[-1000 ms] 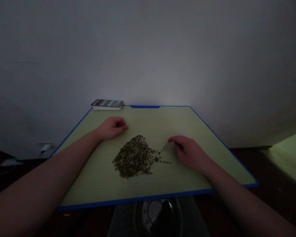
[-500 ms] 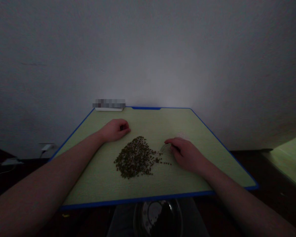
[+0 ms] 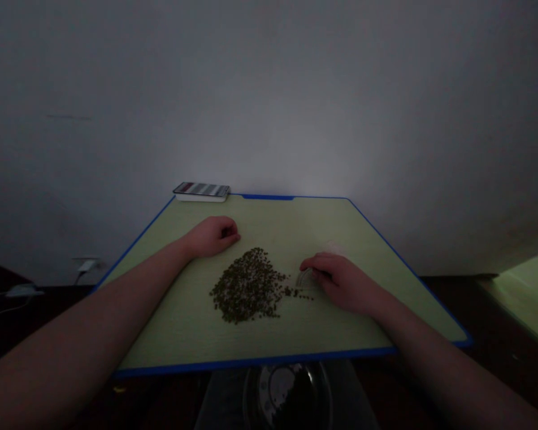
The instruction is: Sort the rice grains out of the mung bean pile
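Note:
A spread heap of small greenish-brown seeds or beans [image 3: 246,289] lies on the pale table, with a thin trail of loose ones running right. Just beyond that trail my right hand [image 3: 341,279] is closed on a slim, shiny pair of tweezers [image 3: 302,277], whose tips point down by the loose pieces. A faint pale patch of small bits [image 3: 334,246] shows behind this hand. My left hand [image 3: 214,236] rests past the heap's upper left side, its fingers curled in and nothing visible in them.
A phone [image 3: 201,189] lies on a white box [image 3: 199,197] at the table's far left corner. The table [image 3: 170,340] has a blue rim and meets a grey wall. Below its front edge, a metal bowl [image 3: 269,382] with dark contents sits on my lap. A plug and cables are at left.
The tweezers' tips have swung slightly right and down beside the trail, and my right hand has shifted a little. My left hand stays in place; the view moves slightly.

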A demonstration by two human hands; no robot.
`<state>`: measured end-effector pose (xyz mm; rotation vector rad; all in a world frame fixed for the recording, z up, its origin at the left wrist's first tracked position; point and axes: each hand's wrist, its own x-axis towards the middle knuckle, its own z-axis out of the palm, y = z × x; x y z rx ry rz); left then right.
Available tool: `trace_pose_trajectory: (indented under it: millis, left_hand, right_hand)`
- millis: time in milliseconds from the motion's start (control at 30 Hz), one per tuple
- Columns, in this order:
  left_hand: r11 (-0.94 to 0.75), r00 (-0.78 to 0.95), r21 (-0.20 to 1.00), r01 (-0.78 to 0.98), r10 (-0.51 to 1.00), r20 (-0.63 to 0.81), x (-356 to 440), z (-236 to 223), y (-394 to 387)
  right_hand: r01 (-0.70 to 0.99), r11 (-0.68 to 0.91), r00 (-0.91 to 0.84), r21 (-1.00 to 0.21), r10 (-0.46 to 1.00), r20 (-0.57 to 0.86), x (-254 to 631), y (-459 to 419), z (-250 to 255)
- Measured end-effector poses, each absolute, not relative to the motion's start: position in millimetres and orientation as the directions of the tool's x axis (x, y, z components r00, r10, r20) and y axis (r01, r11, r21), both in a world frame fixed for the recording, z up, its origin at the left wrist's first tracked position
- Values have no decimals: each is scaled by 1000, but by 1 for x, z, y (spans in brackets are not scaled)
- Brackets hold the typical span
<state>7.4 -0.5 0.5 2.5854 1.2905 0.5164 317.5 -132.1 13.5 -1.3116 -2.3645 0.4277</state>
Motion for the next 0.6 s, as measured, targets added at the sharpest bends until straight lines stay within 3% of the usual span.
trace_pose_trajectory:
  millis: [600]
  left_hand:
    - [-636,583,274,722,772,255,6,-1,0]
  right_hand:
    - [716,495,-466,-492,864,191,313,-142,14]
